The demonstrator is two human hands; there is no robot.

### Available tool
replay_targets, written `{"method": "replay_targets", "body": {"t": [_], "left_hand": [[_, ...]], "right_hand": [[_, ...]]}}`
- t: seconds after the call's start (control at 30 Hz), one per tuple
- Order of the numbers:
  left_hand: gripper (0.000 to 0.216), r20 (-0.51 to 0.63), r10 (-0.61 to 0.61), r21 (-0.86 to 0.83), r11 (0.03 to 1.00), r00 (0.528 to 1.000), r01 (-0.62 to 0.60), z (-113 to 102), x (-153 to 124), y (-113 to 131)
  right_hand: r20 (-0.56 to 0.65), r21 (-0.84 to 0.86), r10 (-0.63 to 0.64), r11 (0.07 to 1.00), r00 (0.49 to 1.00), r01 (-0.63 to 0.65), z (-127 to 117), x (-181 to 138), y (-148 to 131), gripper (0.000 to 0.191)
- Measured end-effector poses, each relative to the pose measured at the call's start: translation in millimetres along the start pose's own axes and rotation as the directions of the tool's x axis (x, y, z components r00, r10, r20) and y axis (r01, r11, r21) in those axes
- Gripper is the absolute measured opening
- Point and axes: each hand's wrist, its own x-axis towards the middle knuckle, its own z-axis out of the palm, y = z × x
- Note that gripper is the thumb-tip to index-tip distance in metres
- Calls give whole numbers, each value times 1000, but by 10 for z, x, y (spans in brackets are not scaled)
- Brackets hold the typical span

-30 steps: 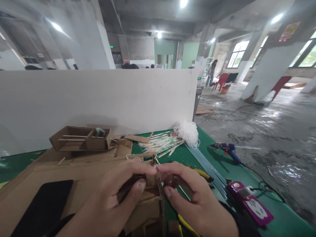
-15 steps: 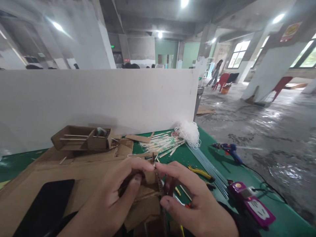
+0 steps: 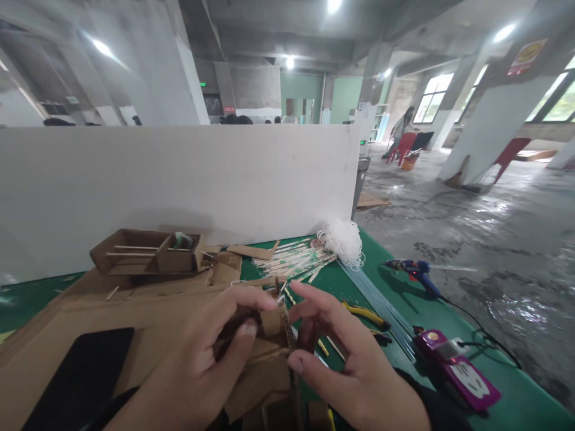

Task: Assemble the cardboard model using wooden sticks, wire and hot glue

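Note:
My left hand [image 3: 202,359] grips a small brown cardboard model [image 3: 269,353] near the table's front, with fingers over its top and thumb pressed on its side. My right hand [image 3: 354,371] is just to the right of the model, its fingers spread and lifted slightly off it, the thumb close to the corrugated edge. A thin stick [image 3: 281,293] pokes up from the model between the two hands.
Flat cardboard sheets [image 3: 112,317] and a black phone [image 3: 81,377] lie on the green table [image 3: 404,299]. Behind are a cardboard box [image 3: 148,251], a pile of sticks [image 3: 296,260], white rubber bands [image 3: 344,239], yellow pliers [image 3: 363,314], a blue glue gun [image 3: 413,272], a purple power strip [image 3: 458,368] and a white partition [image 3: 179,185].
My right hand's fingers have let go of the stick at the model's top and spread apart. My left hand keeps its grip on the model.

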Motion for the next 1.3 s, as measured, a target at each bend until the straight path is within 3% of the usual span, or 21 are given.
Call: {"method": "replay_targets", "body": {"t": [0.13,0.4,0.63,0.8,1.03,1.3], "left_hand": [[31,-1,6,-5,1000,1000,-6,1,12,3],[32,32,-28,-65,997,999,30,-19,-5,-7],[18,-14,-158,-183,971,987,153,48,-25,32],[19,-1,-197,-166,967,980,194,14,-79,40],[41,129,-2,-39,999,992,7,-163,-137,107],[45,176,146,-35,989,974,-142,-94,1,221]], "right_hand": [[23,104,65,992,998,-67,16,3,6,67],[36,104,37,994,999,-41,5,26,-1,65],[28,100,42,994,999,-44,-4,19,-4,62],[7,110,2,994,1000,-3,2,19,8,64],[76,208,-51,977,996,34,-136,-22,116,63],[199,388,0,918,980,-78,-377,-18,205,46]]}}
